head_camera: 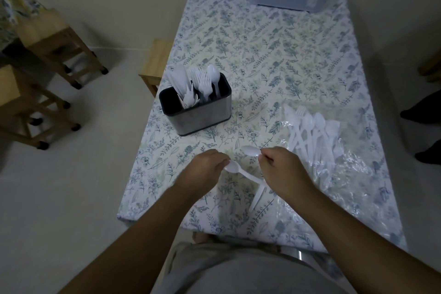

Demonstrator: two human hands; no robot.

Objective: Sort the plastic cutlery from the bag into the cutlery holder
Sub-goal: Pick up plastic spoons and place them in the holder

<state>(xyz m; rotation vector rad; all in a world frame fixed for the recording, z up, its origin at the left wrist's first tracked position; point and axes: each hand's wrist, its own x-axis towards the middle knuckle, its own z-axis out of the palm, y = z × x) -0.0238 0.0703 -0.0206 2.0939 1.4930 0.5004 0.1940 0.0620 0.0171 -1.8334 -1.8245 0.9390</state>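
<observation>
I observe both hands over the near end of the table [274, 59], close together. The left hand [205, 169] has its fingers curled round the bowl of a white spoon [241, 172], whose handle runs right toward the other hand. The right hand [284, 172] pinches a second spoon [250, 150] at the neck, bowl pointing left; a handle [257, 199] protrudes below this hand. The cutlery holder [198, 114] stands to the far left of the hands, already containing white knives, forks and one spoon in separate compartments. The clear bag [334, 164] lies just right of the right hand, with loose cutlery [312, 131] on it.
</observation>
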